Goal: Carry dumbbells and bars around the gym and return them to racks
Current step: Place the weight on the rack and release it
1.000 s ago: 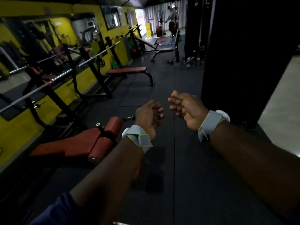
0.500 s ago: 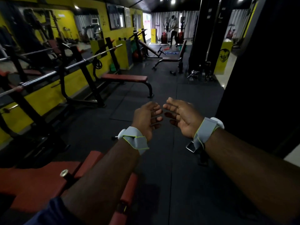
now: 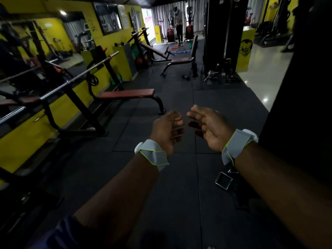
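Observation:
My left hand (image 3: 167, 131) and my right hand (image 3: 209, 126) are stretched out in front of me over the black rubber floor, palms facing each other, fingers loosely curled, holding nothing. Each wrist wears a grey band. A chrome barbell (image 3: 79, 78) lies on the uprights of a bench rack at the left. A small dumbbell (image 3: 186, 77) sits on the floor far ahead, beside a seat bench. A pile of metal bars and handles (image 3: 212, 76) lies at the foot of a black column.
A flat red bench (image 3: 127, 93) stands ahead on the left. An incline bench (image 3: 181, 60) is farther down the aisle. A black column (image 3: 215, 33) and a dark machine frame (image 3: 305, 87) close off the right. A person (image 3: 177, 20) stands at the far end.
The view has moved forward down the aisle; the near red bench has dropped out of sight. Both hands stay raised and empty, with the fingers slightly more relaxed.

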A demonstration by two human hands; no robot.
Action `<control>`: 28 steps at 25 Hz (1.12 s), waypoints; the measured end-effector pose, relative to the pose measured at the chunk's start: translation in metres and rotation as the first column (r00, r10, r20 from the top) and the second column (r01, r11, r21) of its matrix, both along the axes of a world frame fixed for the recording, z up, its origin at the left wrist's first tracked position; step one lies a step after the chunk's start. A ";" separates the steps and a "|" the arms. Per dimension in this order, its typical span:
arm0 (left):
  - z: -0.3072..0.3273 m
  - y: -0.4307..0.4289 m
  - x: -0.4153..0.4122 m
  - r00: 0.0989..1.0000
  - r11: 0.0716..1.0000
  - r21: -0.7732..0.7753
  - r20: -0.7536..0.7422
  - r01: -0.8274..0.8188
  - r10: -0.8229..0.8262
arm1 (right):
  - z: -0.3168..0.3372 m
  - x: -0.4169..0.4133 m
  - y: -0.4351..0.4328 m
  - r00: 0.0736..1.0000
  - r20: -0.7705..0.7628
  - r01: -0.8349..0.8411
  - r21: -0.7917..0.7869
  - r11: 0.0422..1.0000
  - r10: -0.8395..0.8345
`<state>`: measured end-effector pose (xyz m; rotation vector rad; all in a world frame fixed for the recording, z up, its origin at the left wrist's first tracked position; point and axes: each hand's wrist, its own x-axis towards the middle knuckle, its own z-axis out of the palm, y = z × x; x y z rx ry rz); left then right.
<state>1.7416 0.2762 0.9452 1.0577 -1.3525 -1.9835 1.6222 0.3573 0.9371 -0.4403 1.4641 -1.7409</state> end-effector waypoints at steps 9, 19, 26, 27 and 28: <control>0.003 -0.210 -0.181 0.998 0.998 0.027 -0.035 -0.056 0.057 | 0.007 -0.189 -0.234 0.995 -0.018 -0.097 0.037 0.995 0.098; -0.016 -0.514 -0.389 0.997 0.997 0.036 -0.044 0.061 -0.059 | -0.010 -0.384 -0.513 0.993 -0.116 0.035 0.067 0.997 -0.027; -0.019 -0.664 -0.559 0.966 0.964 -0.057 0.016 0.259 -0.259 | -0.001 -0.551 -0.631 0.970 -0.201 0.157 0.096 0.983 -0.136; -0.024 -0.687 -0.581 0.963 0.961 -0.073 0.029 0.268 -0.267 | -0.005 -0.575 -0.651 0.966 -0.217 0.171 0.108 0.979 -0.145; -0.028 -0.707 -0.597 0.960 0.958 -0.074 0.040 0.278 -0.276 | -0.010 -0.595 -0.668 0.962 -0.238 0.168 0.125 0.978 -0.135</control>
